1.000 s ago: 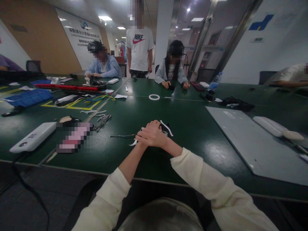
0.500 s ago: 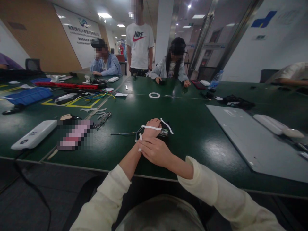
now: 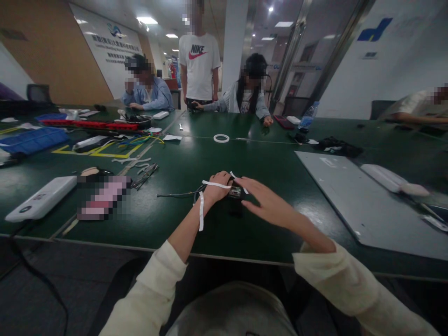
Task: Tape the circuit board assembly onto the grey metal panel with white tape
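My left hand (image 3: 217, 189) is curled over a small dark electronic device (image 3: 235, 192) with an exposed circuit board; part of it is hidden under the fingers. A white tape strip (image 3: 212, 183) crosses the back of that hand. Another tape strip (image 3: 201, 214) hangs along my left wrist. From the device a thin dark cable (image 3: 175, 195) runs left over the table. To the right, my right hand (image 3: 268, 203) has fingers stretched out and thumb apart. Its fingertips are at a third tape strip (image 3: 245, 190) on the device; whether they touch it I cannot tell.
A white tape roll (image 3: 221, 138) lies farther back on the green table (image 3: 196, 158). On the left are a pink phone (image 3: 105, 196), a white power bank (image 3: 42, 198) and a blue tray (image 3: 35, 140). A grey board (image 3: 353, 200) lies right. People sit and stand across the table.
My right hand has left my left wrist and moved right and forward to the device. The wrist tape strip now hangs loose-ended. A person opposite has stretched an arm sideways.
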Tool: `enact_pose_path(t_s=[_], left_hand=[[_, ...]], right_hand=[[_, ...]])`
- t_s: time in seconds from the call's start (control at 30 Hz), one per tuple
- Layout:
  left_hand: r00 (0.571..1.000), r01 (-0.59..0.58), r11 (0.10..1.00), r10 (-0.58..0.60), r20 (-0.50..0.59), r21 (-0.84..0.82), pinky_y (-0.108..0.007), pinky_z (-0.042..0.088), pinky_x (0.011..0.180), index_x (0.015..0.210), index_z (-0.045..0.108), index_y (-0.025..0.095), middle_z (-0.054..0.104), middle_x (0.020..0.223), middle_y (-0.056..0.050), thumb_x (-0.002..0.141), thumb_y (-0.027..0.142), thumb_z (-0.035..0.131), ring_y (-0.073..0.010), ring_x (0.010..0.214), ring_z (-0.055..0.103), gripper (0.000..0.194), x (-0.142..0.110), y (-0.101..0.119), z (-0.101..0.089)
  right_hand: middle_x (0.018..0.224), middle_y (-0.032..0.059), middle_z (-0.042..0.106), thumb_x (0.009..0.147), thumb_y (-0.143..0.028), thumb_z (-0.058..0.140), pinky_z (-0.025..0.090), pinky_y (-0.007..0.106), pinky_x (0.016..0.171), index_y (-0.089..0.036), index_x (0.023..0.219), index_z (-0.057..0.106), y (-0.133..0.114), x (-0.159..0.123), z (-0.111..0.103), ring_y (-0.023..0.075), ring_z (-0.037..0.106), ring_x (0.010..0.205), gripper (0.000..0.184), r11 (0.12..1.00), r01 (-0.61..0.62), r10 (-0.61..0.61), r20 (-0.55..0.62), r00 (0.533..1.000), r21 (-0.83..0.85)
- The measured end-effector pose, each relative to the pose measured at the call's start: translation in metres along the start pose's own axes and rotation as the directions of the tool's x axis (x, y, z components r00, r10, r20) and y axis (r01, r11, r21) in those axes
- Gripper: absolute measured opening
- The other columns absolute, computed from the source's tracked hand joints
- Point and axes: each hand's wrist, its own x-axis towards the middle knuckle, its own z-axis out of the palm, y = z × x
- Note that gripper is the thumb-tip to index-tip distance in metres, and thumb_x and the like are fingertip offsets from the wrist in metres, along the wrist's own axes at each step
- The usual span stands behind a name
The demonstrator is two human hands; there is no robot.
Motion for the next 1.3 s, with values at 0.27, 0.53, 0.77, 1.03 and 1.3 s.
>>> enact_pose_path(t_s=[0.27,0.53,0.77,1.03,1.3], left_hand=[[0.974,-0.121,0.988,0.137,0.182,-0.096,-0.046,0.026,0.106,0.137,0.031,0.022,0.031,0.145,-0.010,0.086,0.064,0.030,-0.0279,0.134,0.025,0.067,-0.007,-0.011,-0.011],[0.945,-0.151,0.987,0.163,0.285,-0.064,-0.054,0.017,0.108,0.140,0.027,0.025,0.020,0.151,-0.008,0.071,0.075,0.045,-0.0321,0.138,0.014,0.087,-0.008,-0.015,-0.016],[0.938,-0.168,0.983,0.184,0.292,-0.077,-0.051,0.022,0.107,0.140,0.029,0.024,0.024,0.149,-0.009,0.070,0.074,0.048,-0.0322,0.136,0.020,0.088,-0.005,-0.020,-0.017],[0.944,-0.185,0.982,0.188,0.272,-0.037,-0.049,0.023,0.107,0.139,0.032,0.023,0.027,0.148,-0.012,0.067,0.075,0.051,-0.0326,0.135,0.021,0.091,-0.004,-0.021,-0.018],[0.934,-0.204,0.979,0.189,0.304,0.018,-0.060,0.003,0.106,0.139,0.030,0.027,0.026,0.148,-0.012,0.064,0.079,0.049,-0.0339,0.139,0.008,0.093,-0.003,-0.022,-0.022]], right_hand=[[0.130,0.0326,0.038,0.088,-0.038,0.038,0.027,0.057,0.095,0.000,0.133,0.041,0.188,-0.084,-0.030,0.0408,0.030,0.126,0.059,0.527,-0.827,0.749,-0.353,0.561,-0.196],[0.125,0.0325,0.041,0.085,-0.058,0.028,0.021,0.067,0.083,-0.010,0.124,0.054,0.238,-0.126,-0.010,0.0496,0.032,0.119,0.067,0.237,-0.956,0.906,-0.315,0.282,-0.174],[0.129,0.0290,0.039,0.085,-0.059,0.026,0.023,0.068,0.085,-0.013,0.124,0.052,0.243,-0.126,-0.007,0.0467,0.033,0.119,0.065,0.235,-0.938,0.907,-0.289,0.307,-0.256],[0.127,0.0242,0.042,0.086,-0.057,0.024,0.028,0.064,0.086,-0.016,0.127,0.048,0.224,-0.118,0.004,0.0398,0.035,0.120,0.063,0.267,-0.896,0.885,-0.277,0.374,-0.355],[0.131,0.0192,0.042,0.088,-0.056,0.023,0.034,0.059,0.085,-0.020,0.130,0.044,0.187,-0.103,0.013,0.0358,0.037,0.118,0.059,0.379,-0.801,0.836,-0.199,0.511,-0.464]])
